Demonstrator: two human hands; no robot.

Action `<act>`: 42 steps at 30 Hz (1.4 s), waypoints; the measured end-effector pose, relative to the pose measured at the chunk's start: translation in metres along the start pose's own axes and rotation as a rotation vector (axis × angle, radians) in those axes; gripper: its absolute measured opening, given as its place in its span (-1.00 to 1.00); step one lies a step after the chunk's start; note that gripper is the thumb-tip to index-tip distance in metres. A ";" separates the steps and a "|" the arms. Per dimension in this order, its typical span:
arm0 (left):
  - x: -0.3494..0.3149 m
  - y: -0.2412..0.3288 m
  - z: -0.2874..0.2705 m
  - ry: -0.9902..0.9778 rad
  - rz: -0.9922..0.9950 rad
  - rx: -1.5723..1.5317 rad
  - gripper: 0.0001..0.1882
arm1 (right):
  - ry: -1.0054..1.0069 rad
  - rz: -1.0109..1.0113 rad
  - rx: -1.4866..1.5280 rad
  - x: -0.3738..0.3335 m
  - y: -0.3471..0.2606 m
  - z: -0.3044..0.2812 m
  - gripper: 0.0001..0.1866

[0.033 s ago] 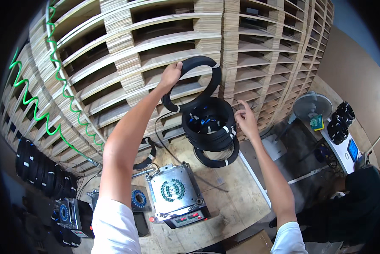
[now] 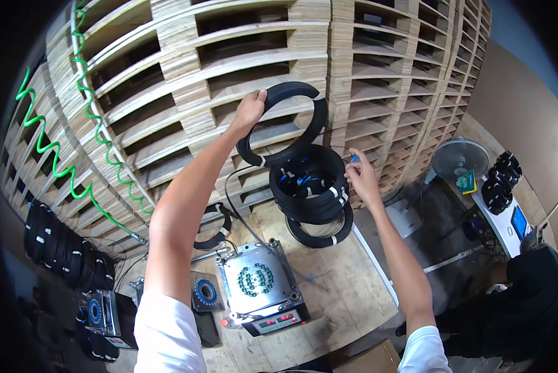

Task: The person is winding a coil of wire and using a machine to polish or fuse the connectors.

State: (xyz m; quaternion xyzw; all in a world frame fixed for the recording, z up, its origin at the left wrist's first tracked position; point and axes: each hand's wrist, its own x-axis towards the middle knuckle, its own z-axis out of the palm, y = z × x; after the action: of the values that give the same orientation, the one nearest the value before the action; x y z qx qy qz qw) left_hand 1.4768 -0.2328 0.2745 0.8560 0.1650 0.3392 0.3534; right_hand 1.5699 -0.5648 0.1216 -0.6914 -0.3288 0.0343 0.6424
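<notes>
Stacked pallets (image 2: 179, 34), red-digit display (image 2: 277, 322), left grip (image 2: 250, 112) closed round white-banded black coil (image 2: 318, 121), right grip (image 2: 363, 178) pinching blue tip (image 2: 355, 159)

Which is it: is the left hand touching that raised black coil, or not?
Touching: the head view shows the left hand gripping the upper left of the raised black coil, thumb against its rim.
</notes>
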 end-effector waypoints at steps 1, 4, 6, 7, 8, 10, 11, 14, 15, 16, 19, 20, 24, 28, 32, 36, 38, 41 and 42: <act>-0.005 0.005 -0.019 0.045 0.020 0.008 -0.41 | -0.057 0.093 0.091 0.000 -0.020 0.011 -0.48; -0.031 0.060 -0.054 0.025 0.114 0.000 -0.41 | -0.109 0.417 0.610 0.009 -0.044 0.009 -0.28; -0.053 0.083 -0.075 0.027 0.190 0.082 -0.42 | -0.172 0.400 0.671 0.012 -0.049 0.017 -0.05; -0.073 0.101 -0.088 0.010 0.194 0.075 -0.42 | -0.202 0.451 0.758 0.011 -0.055 0.024 -0.01; -0.090 0.116 -0.102 -0.054 0.181 0.111 -0.45 | -0.232 0.506 0.843 0.008 -0.060 0.031 0.03; -0.126 0.132 -0.129 -0.176 0.325 0.081 -0.41 | -0.202 0.585 0.984 0.009 -0.077 0.051 -0.06; -0.146 0.146 -0.129 -0.202 0.377 0.134 -0.37 | -0.299 0.562 1.045 0.012 -0.064 0.044 -0.13; -0.199 0.156 -0.144 -0.194 0.655 0.379 -0.27 | -0.404 0.514 1.049 -0.008 -0.062 0.048 -0.28; -0.215 0.154 -0.146 -0.195 0.642 0.399 -0.32 | -0.433 0.466 1.064 -0.015 -0.058 0.051 -0.26; -0.232 0.158 -0.150 -0.195 0.633 0.423 -0.36 | -0.462 0.412 1.082 -0.025 -0.058 0.051 -0.24; -0.263 0.149 -0.157 -0.136 0.651 0.400 -0.42 | -0.569 0.346 0.879 -0.047 -0.053 0.041 -0.18; -0.273 0.141 -0.161 -0.099 0.664 0.383 -0.42 | -0.643 0.293 0.790 -0.058 -0.057 0.045 -0.16; -0.316 0.120 -0.171 0.032 0.637 0.317 -0.47 | -0.582 0.211 0.773 -0.104 -0.081 0.057 -0.15; -0.348 0.135 -0.174 0.193 0.533 0.352 -0.55 | -0.564 0.164 0.639 -0.130 -0.092 0.031 -0.19; -0.391 0.127 -0.187 0.361 0.456 0.273 -0.57 | -0.666 -0.005 0.457 -0.181 -0.121 0.004 -0.13; -0.438 0.111 -0.189 0.330 0.330 0.099 -0.59 | -0.480 0.027 0.039 -0.239 -0.170 -0.011 -0.32; -0.469 0.115 -0.178 0.289 0.252 0.012 -0.63 | -0.404 -0.139 -0.010 -0.253 -0.161 -0.019 -0.38; -0.515 0.101 -0.161 0.266 0.173 -0.207 -0.59 | -0.382 -0.335 -0.112 -0.277 -0.144 -0.020 -0.45; -0.527 0.090 -0.157 0.222 0.154 -0.246 -0.57 | -0.411 -0.361 -0.179 -0.285 -0.137 -0.021 -0.45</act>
State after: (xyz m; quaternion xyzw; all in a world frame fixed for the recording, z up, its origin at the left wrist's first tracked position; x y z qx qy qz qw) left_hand 0.9943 -0.4934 0.1764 0.7739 0.0942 0.4751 0.4081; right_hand 1.3005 -0.7310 0.1432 -0.6543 -0.5717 0.0298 0.4942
